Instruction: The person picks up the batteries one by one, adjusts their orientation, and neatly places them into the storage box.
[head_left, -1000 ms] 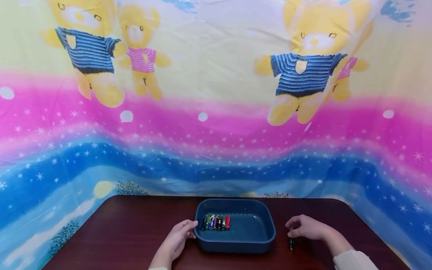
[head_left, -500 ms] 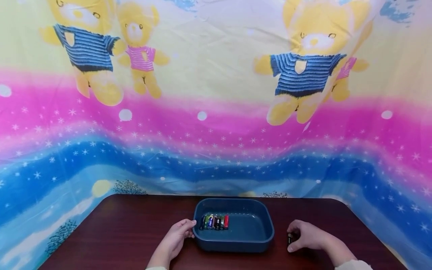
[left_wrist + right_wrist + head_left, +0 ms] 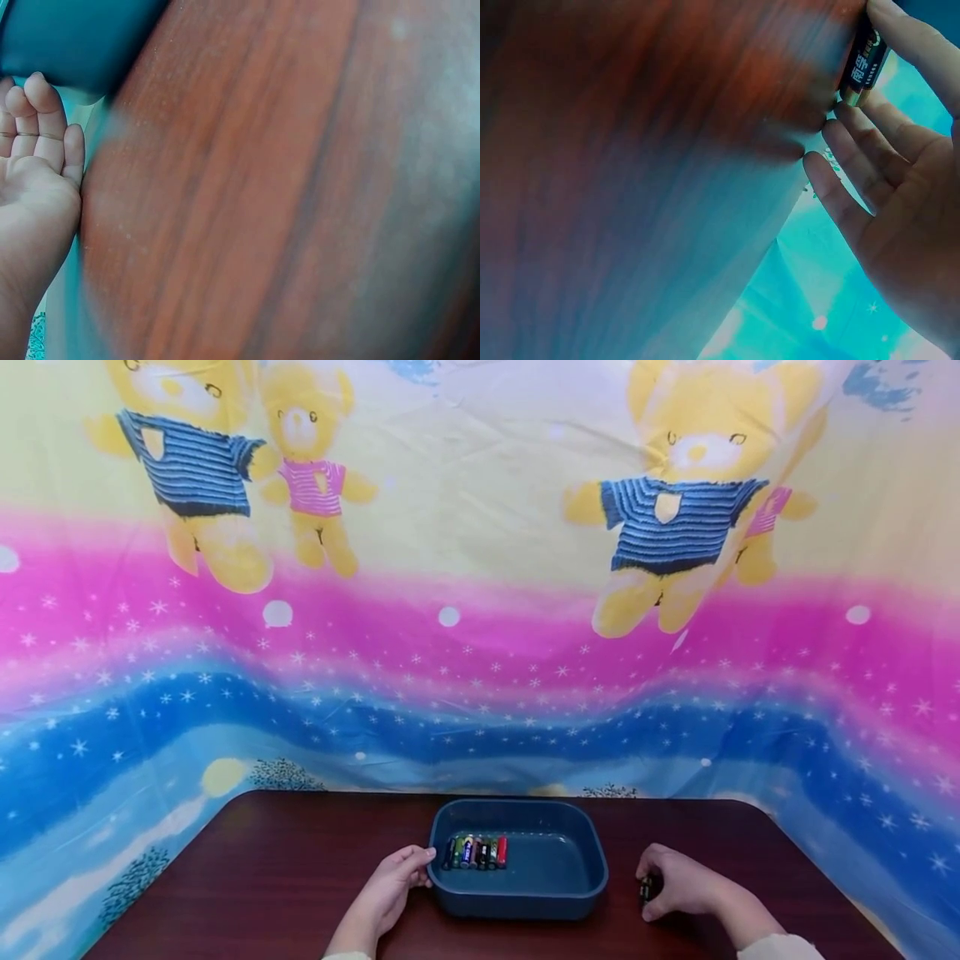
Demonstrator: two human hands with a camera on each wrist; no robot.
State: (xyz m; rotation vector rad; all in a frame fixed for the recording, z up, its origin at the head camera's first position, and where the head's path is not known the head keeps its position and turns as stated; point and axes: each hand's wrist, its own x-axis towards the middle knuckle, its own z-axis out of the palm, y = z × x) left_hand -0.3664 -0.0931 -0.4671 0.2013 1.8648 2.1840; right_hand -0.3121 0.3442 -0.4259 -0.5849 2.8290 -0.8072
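A dark blue rectangular plastic container stands on the table. Along the left part of its floor lies a row of batteries, a red battery at the right end. My left hand holds the container's left rim; in the left wrist view its fingers curl up at the outer wall. To the right of the container, my right hand pinches small black batteries with gold ends between thumb and fingers. They stand near upright, close over the table, partly covered by the hand.
The dark reddish-brown wooden table reaches back to a hanging cloth printed with teddy bears and snowflakes. The right part of the container's floor is bare. Light sleeves cover the forearms.
My right hand has gone from fingertips over the black batteries on the table to pinching them between thumb and fingers. The left hand keeps its place at the container.
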